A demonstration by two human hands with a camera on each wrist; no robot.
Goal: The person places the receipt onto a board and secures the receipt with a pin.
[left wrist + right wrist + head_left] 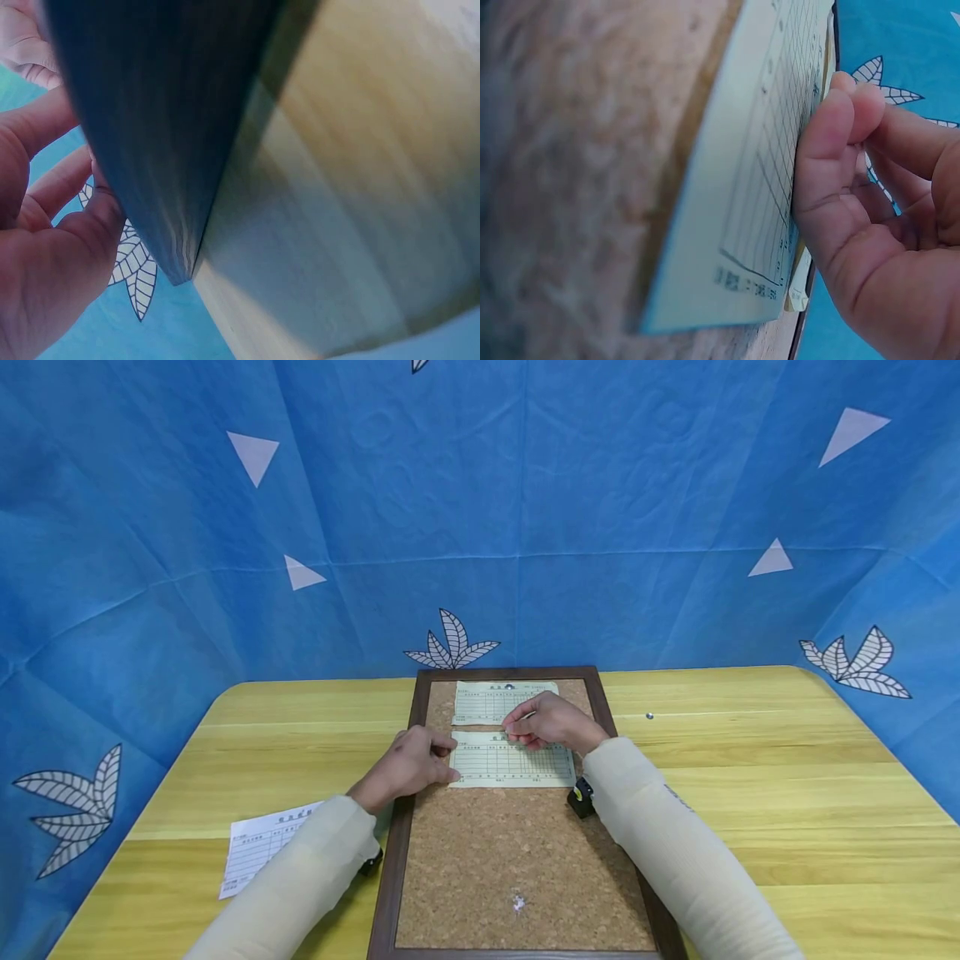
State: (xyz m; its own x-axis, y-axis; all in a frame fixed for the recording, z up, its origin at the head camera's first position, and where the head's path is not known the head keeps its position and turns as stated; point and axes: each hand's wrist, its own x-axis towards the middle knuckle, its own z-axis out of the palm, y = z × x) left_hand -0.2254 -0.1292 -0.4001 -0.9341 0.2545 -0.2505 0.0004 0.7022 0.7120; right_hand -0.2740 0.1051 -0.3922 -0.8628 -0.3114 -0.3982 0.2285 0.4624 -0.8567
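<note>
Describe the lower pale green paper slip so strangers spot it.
On the yellow wooden table lies a rectangular cork board framed in brown. The lower pale green paper slip lies there; unlike its upper neighbour, it has the left hand at its left edge.

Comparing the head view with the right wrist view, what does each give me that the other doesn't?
Only head: the left hand at the left edge of the lower form, the white form lying on the table, and a small round thing near the board's right side.

Only right wrist: a close side-on look into the curl of the right hand.

Both: that hand, the lower form, the corkboard and the blue backdrop.
</note>
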